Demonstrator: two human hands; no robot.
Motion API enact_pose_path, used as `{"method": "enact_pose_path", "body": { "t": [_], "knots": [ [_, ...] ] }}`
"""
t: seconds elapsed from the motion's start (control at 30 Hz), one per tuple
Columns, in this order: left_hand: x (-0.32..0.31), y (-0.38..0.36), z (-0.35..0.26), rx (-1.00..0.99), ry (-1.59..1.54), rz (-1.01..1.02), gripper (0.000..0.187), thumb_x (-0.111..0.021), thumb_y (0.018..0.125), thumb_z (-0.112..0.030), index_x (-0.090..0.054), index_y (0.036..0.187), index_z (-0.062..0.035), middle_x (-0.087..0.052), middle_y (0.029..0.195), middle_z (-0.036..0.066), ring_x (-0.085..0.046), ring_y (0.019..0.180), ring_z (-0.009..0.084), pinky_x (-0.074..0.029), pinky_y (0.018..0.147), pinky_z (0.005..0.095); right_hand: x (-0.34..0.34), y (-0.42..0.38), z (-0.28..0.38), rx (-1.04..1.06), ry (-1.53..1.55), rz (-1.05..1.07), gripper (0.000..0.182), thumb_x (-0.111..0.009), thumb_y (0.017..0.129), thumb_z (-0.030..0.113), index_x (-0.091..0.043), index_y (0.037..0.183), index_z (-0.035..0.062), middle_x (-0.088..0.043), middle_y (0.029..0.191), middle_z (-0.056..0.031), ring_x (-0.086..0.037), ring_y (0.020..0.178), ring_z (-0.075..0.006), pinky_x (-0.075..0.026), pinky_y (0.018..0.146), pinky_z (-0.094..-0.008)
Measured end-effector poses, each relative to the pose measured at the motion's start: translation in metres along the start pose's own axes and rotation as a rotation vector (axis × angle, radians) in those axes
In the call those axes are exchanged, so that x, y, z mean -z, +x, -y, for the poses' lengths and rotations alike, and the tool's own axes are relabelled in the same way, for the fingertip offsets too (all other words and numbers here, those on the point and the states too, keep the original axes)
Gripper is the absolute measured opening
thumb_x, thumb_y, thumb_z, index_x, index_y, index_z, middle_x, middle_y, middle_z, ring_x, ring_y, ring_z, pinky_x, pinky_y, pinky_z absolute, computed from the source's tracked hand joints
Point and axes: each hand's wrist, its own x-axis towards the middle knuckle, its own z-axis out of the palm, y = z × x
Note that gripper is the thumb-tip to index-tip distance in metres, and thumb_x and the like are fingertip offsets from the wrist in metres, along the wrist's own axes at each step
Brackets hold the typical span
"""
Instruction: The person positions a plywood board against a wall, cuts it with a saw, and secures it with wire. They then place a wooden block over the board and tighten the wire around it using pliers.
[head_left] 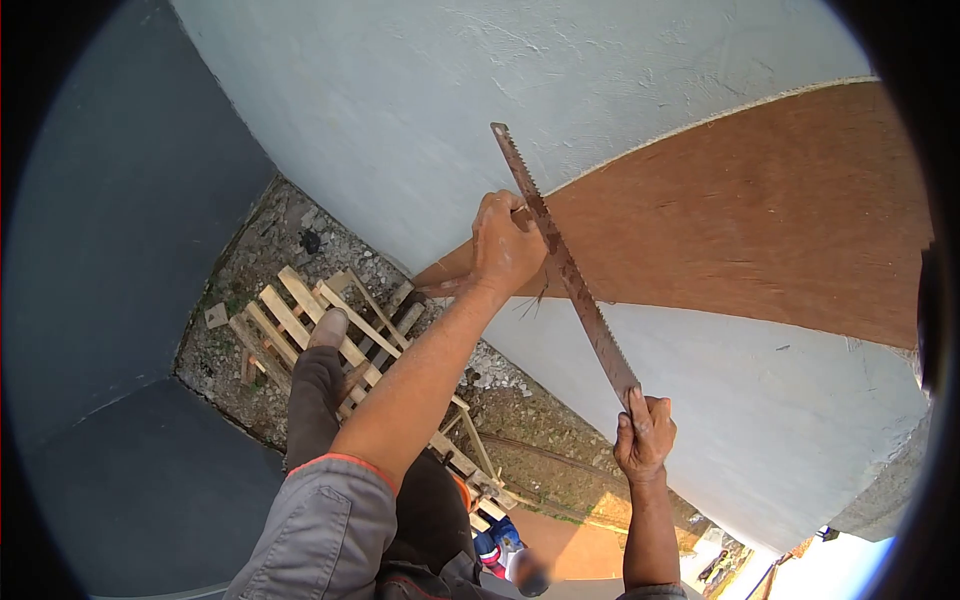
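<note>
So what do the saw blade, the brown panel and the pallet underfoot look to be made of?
The saw blade looks like bare metal, probably steel: thin, toothed, with dark brownish blotches that may be rust or dirt. The brown panel seems to be unpainted wood, possibly plywood, given its reddish, streaky grain. The pallet looks like raw, pale wood, built from separate unpainted slats.

Below the grip of the left hand, rough ground carries a slatted wooden platform; how it is propped is hidden. 1 shoe rests on its slats, down and left of that grip. Further left, 1 small flat piece and 1 dark lump lie on the ground. Pale rubble lies between the grips of the left hand and right hand, lower down.
</note>
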Motion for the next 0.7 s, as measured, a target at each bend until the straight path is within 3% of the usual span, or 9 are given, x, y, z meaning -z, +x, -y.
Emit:
{"method": "enact_pose_path", "body": {
  "t": [0.07, 0.17, 0.23, 0.7],
  "knots": [
    [-0.001, 0.001, -0.006, -0.045, 0.086, -0.024, 0.027, -0.067, 0.077, -0.008, -0.064, 0.101, 0.0037, -0.066, 0.101, 0.022, -0.064, 0.097, 0.0364, -0.051, 0.083, 0.0431, 0.003, -0.005, 0.002, -0.069, -0.003, 0.032, 0.053, -0.069, 0.08, 0.005, -0.059, 0.132, 0.0089, -0.056, 0.079, -0.01, -0.056, 0.068, -0.0254, -0.042, 0.066, -0.0391],
    [0.01, 0.004, -0.02, 0.031, 0.137, -0.002, 0.02, -0.067, 0.076, -0.006, -0.067, 0.093, 0.005, -0.069, 0.089, 0.02, -0.068, 0.085, 0.0346, -0.053, 0.077, 0.0409, 0.009, -0.009, 0.004, -0.093, 0.001, 0.033, 0.053, -0.07, 0.08, 0.006, -0.059, 0.132, 0.0096, -0.056, 0.079, -0.0102, -0.056, 0.069, -0.0258, -0.041, 0.068, -0.0399],
    [0.02, 0.007, -0.026, 0.086, -0.021, -0.067, 0.016, -0.067, 0.077, -0.007, -0.069, 0.087, 0.0051, -0.07, 0.077, 0.019, -0.069, 0.072, 0.032, -0.054, 0.071, 0.0387, 0.012, -0.012, 0.005, -0.109, 0.005, 0.033, 0.053, -0.07, 0.08, 0.007, -0.059, 0.131, 0.0097, -0.056, 0.079, -0.0101, -0.056, 0.07, -0.0259, -0.041, 0.069, -0.0402],
    [0.029, 0.017, -0.009, 0.04, -0.071, 0.043, 0.016, -0.067, 0.076, -0.007, -0.065, 0.087, 0.0051, -0.067, 0.069, 0.013, -0.065, 0.063, 0.019, -0.053, 0.062, 0.0329, 0.016, -0.001, 0.0, -0.11, 0.033, 0.052, 0.054, -0.071, 0.079, 0.007, -0.059, 0.132, 0.0103, -0.055, 0.079, -0.01, -0.055, 0.068, -0.0252, -0.04, 0.068, -0.0394]
  ]
}}
